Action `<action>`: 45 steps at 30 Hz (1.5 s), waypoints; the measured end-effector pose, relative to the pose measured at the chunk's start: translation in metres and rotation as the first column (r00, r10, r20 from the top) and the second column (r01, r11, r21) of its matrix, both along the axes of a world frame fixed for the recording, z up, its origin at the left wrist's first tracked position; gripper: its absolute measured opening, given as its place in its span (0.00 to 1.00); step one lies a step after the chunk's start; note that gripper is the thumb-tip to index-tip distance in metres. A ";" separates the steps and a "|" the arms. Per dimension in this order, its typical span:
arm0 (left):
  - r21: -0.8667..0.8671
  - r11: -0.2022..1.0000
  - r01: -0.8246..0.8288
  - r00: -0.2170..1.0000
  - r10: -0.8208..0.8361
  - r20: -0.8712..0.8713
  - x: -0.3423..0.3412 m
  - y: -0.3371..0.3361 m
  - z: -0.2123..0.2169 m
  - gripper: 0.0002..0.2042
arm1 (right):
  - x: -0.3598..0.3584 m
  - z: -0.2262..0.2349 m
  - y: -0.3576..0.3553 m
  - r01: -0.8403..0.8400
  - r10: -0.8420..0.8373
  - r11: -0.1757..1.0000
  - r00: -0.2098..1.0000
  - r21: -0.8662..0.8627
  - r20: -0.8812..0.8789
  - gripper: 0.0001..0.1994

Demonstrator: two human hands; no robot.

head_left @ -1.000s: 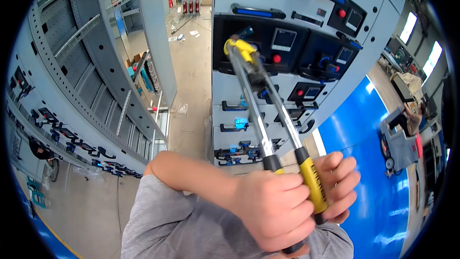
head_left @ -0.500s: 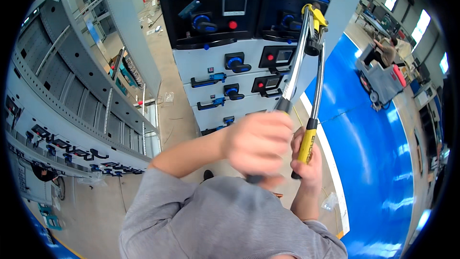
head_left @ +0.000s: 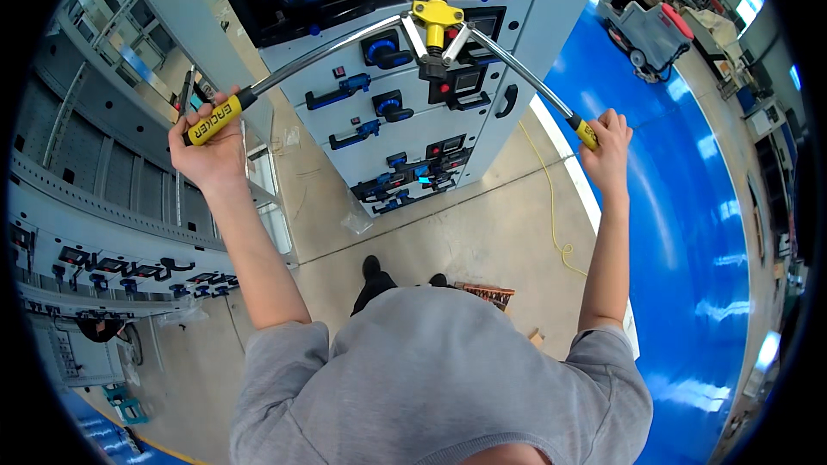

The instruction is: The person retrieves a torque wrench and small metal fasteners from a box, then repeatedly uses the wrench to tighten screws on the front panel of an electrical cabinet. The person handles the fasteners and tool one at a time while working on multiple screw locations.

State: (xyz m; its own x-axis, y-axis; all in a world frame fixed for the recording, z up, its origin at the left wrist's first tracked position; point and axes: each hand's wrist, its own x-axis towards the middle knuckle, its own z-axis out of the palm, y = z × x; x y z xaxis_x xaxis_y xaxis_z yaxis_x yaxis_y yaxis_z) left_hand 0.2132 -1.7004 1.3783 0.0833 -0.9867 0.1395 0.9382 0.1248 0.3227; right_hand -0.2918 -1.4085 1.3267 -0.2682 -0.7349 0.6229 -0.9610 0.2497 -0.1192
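I hold a long-handled cutter-type tool (head_left: 437,15) with a yellow head and two silver arms spread wide apart. My left hand (head_left: 209,145) grips the yellow sleeve of its left handle. My right hand (head_left: 608,148) grips the yellow end of its right handle. The tool's head sits up against the front of a grey switchgear cabinet (head_left: 551,0), close to a black panel with blue knobs and a red button.
An open grey cabinet frame (head_left: 95,198) with wiring stands at my left. The floor is beige with a yellow cable (head_left: 556,207), and glossy blue (head_left: 689,232) to the right. A floor-cleaning machine (head_left: 650,34) and a person are at the far upper right.
The tool's handles were together in both hands near my chest. They are now swung wide apart, my arms are stretched out, and the yellow head has moved up to the cabinet front.
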 end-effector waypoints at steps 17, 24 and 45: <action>0.440 0.882 0.171 0.181 -0.467 0.866 0.084 0.070 -0.166 0.13 | 0.222 -0.097 -0.150 -0.530 0.531 0.841 0.776 -0.104 0.339 0.13; 0.435 0.896 -0.089 0.674 -0.267 0.689 0.140 0.027 -0.223 0.12 | 0.274 0.062 -0.273 -0.421 0.472 0.827 0.880 -0.373 0.054 0.22; 0.134 0.988 -0.072 0.710 -0.044 0.703 0.158 -0.042 -0.223 0.18 | 0.308 0.129 -0.423 -0.245 0.175 0.779 0.969 -0.578 -0.176 0.28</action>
